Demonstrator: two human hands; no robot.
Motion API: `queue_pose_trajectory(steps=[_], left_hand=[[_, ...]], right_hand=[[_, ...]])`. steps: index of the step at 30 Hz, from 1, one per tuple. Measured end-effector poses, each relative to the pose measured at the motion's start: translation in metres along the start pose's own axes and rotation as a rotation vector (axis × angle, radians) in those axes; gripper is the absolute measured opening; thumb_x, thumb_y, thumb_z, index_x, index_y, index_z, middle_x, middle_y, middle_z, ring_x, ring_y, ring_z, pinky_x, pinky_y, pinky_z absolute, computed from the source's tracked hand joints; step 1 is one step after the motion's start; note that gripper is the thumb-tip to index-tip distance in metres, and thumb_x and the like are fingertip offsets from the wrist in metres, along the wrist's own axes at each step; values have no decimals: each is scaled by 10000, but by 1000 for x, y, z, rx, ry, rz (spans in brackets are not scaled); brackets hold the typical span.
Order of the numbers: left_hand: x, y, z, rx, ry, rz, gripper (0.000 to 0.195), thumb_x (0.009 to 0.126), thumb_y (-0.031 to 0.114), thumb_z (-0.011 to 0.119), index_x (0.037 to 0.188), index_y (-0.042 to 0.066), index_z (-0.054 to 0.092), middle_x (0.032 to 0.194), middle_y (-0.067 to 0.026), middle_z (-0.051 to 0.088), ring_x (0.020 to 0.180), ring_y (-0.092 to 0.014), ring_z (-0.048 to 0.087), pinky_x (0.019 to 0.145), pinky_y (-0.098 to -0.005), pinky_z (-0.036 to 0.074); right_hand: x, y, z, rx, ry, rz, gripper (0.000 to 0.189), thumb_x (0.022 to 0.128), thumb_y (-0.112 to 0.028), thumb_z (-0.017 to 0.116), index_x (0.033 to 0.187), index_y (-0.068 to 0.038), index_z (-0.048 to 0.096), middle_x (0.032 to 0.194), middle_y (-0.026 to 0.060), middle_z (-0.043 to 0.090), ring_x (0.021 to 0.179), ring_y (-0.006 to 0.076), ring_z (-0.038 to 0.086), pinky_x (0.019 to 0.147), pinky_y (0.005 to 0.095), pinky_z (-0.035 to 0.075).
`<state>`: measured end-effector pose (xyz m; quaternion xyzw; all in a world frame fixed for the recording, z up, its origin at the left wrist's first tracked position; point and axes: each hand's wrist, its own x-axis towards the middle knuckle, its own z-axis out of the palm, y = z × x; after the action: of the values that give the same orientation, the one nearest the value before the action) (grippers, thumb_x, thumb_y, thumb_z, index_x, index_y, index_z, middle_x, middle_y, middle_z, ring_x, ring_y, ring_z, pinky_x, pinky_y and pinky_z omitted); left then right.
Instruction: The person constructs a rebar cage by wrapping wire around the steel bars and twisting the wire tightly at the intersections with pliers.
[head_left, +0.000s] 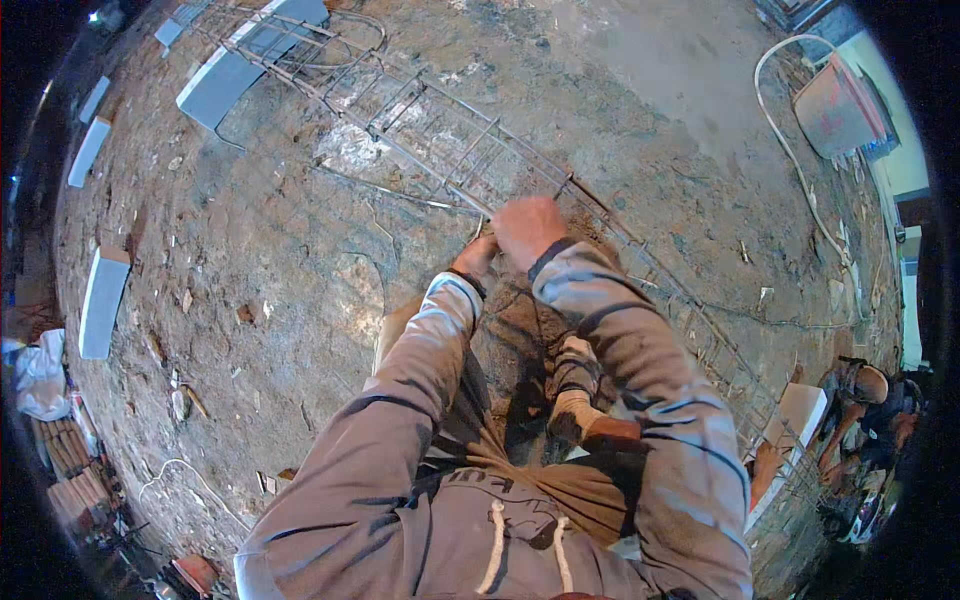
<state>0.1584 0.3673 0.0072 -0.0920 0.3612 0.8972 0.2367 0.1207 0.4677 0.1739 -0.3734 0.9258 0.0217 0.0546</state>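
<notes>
A long steel rebar cage (469, 161) with tied stirrups runs diagonally from the upper left down to the lower right. Both my hands meet at its near bar, in front of my knees. My right hand (529, 229) is closed in a blurred fist over the bar; what it grips cannot be made out. Just below and to the left, my left hand (478, 255) is bent close to the bar, partly hidden, with a thin wire or rod end rising beside it. A thin metal rod (397, 193) lies on the ground left of my hands.
White blocks (105, 300) stand at the left, and larger ones (247, 60) support the cage at the upper left. A bucket (844, 109) and a pale hose (787, 150) are at the upper right. Bricks (75, 480) are stacked lower left. Tools (862, 420) crowd the right edge.
</notes>
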Motion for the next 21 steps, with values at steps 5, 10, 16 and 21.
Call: queue_pose_trajectory(steps=[5, 10, 16, 21], left_hand=[[2, 7, 12, -26, 130, -208, 289, 786, 268, 530, 1010, 85, 539, 969, -40, 580, 955, -174, 515, 764, -350, 443], [-3, 17, 31, -125, 214, -212, 222, 751, 251, 575, 926, 116, 589, 874, -3, 597, 835, -148, 533, 647, -296, 414], [-23, 21, 44, 99, 151, -270, 296, 821, 315, 508, 958, 64, 583, 942, -22, 598, 881, -148, 537, 738, -301, 417], [-32, 36, 50, 537, 240, 44, 433, 752, 466, 576, 922, 67, 568, 802, 3, 524, 735, -110, 466, 685, -261, 404]], right_hand=[[-12, 43, -5, 30, 39, -30, 102, 662, -172, 549, 710, -102, 606, 655, 139, 586, 648, 304, 595, 530, 405, 462], [-38, 54, 31, 156, 140, 314, 150, 720, -230, 546, 725, -82, 566, 661, 151, 579, 643, 326, 581, 549, 432, 461], [-64, 1, 39, 340, -107, 572, 250, 718, -297, 567, 812, -69, 613, 750, 189, 593, 718, 354, 584, 610, 445, 466], [-43, -55, 26, 647, -126, 751, 252, 780, -238, 472, 864, -36, 599, 894, 229, 574, 839, 397, 542, 730, 479, 424]])
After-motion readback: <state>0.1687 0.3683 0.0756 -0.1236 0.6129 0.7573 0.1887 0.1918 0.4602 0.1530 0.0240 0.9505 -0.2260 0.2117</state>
